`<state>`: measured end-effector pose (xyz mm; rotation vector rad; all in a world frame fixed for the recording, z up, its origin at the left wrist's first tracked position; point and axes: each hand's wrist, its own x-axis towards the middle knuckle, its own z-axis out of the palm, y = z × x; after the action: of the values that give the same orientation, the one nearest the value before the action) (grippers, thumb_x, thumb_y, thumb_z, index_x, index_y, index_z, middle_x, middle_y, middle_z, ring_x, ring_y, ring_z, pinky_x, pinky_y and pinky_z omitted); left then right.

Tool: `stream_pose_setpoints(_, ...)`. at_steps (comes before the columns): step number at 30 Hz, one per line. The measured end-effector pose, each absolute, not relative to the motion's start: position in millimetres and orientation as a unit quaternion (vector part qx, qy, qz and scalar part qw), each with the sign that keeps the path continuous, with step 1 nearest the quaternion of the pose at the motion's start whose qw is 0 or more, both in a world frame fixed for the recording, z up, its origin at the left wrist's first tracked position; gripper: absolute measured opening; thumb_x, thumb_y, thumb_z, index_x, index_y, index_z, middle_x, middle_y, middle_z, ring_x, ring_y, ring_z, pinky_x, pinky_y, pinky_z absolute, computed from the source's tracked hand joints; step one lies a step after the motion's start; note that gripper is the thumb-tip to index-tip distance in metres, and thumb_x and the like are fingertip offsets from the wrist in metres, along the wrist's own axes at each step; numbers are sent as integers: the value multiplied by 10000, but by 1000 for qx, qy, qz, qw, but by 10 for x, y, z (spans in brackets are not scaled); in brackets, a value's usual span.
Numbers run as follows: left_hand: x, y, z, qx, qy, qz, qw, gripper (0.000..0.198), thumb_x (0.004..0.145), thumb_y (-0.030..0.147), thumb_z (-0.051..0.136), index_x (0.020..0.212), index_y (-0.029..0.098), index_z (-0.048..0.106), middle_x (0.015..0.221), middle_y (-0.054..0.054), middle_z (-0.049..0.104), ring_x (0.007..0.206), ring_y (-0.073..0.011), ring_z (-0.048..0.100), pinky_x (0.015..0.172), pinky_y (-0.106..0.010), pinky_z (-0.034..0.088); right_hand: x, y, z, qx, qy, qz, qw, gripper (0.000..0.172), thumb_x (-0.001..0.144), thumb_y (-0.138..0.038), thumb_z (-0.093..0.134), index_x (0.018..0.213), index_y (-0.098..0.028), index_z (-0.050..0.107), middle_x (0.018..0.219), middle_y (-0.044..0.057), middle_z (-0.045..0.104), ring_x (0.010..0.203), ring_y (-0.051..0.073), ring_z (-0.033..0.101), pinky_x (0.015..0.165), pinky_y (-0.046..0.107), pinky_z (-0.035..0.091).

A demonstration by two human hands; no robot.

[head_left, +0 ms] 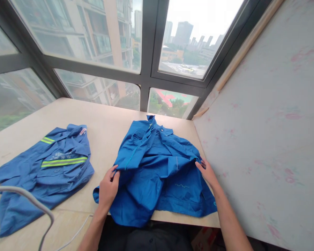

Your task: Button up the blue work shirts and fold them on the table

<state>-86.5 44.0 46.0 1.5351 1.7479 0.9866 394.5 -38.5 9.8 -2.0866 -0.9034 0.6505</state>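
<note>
A bright blue work jacket point(146, 167) lies spread and rumpled on the pale wooden tabletop, its collar toward the window. Part of its lower edge hangs over the front of the table. My left hand point(109, 184) is closed on the cloth at the jacket's left side, thumb and fingers pinching a fold. At the opposite side, my right hand point(207, 171) grips the fabric between thumb and fingers near the wall. A pale wavy thread or stitched line point(181, 185) shows on the lower right cloth.
Left of it lies a second blue jacket point(60, 177) with yellow-green reflective strips. A thick grey cable point(34, 200) arcs over the lower left, and a thin white cord point(77, 232) runs nearby. Window frames point(146, 80) border the pale tabletop point(104, 115); a floral-papered wall point(264, 139) stands right.
</note>
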Motion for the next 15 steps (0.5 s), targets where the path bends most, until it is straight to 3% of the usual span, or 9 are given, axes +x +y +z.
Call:
stream_pose_setpoints(6, -893, 571, 807, 550, 677, 469, 142, 404, 894, 414, 495, 1149, 147, 660, 1111, -115, 711, 981, -241, 679, 895, -357, 524, 3938, -782, 23, -811, -361, 295, 353, 731, 695, -586, 671, 1252, -123, 577, 1138, 165, 682, 992, 284, 682, 848, 386, 550)
stream_pose_setpoints(10, -802, 632, 1063, 563, 658, 499, 35, 426, 915, 417, 501, 1159, 108, 661, 1097, -142, 707, 944, -246, 672, 879, -372, 524, 3849, -869, 40, -802, -359, 363, 310, 699, 738, -584, 624, 1258, -120, 575, 927, 119, 718, 794, 262, 699, 645, 352, 556)
stream_pose_setpoints(13, -767, 659, 1272, 564, 656, 502, 16, 427, 926, 430, 493, 1146, 112, 673, 1081, -124, 710, 901, -224, 664, 863, -368, 526, 3856, -877, 24, -812, -350, 313, 347, 667, 757, -594, 608, 1246, -141, 586, 1083, 147, 701, 951, 269, 692, 785, 363, 562)
stream_pose_setpoints(15, -773, 653, 1405, 562, 659, 498, 49, 404, 908, 441, 521, 1098, 132, 699, 964, -81, 722, 799, -188, 649, 810, -345, 537, 3902, -880, 11, -827, -338, 252, 372, 649, 771, -602, 591, 1231, -144, 592, 1213, 175, 654, 1086, 282, 654, 916, 385, 529)
